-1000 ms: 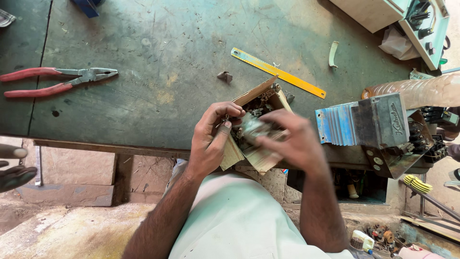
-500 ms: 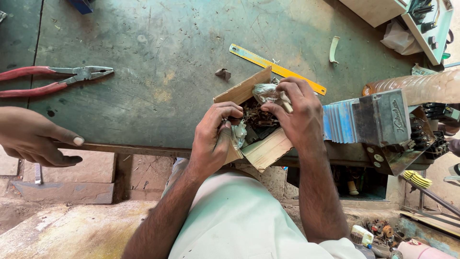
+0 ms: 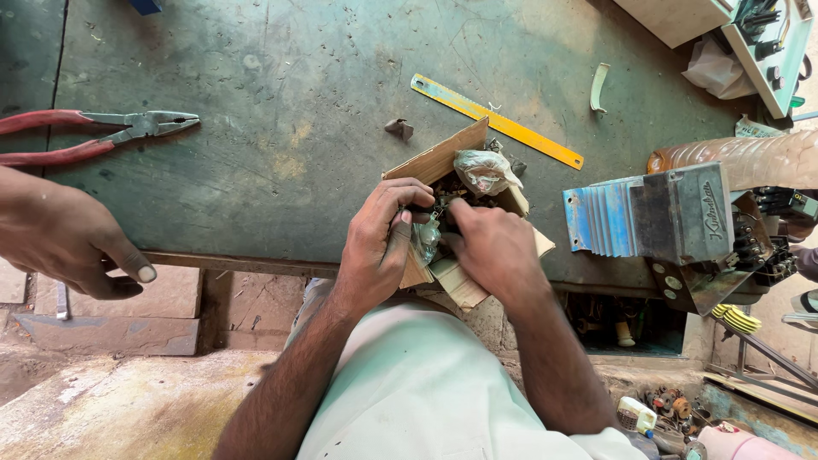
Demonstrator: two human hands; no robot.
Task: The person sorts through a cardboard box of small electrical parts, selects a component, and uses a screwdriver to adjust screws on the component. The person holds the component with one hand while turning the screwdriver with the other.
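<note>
A small open cardboard box (image 3: 436, 160) full of dark small parts sits at the near edge of the green metal workbench (image 3: 281, 94). My left hand (image 3: 375, 243) grips the box's near left side, fingers curled over its rim. My right hand (image 3: 494, 247) reaches into the box among the parts, fingers closed on something I cannot make out. A crumpled clear plastic bag (image 3: 486, 170) lies in the box's far end, just beyond my fingers.
Red-handled pliers (image 3: 94, 136) lie at far left, a yellow ruler (image 3: 498, 121) beyond the box, and a small metal piece (image 3: 399, 129) near it. A blue and grey bench vise (image 3: 656, 217) stands to the right. Another person's hand (image 3: 68, 234) rests at the bench's left edge.
My right hand has dropped from the plastic bag deeper into the box, nearer me. The other person's hand has come further in at the left edge.
</note>
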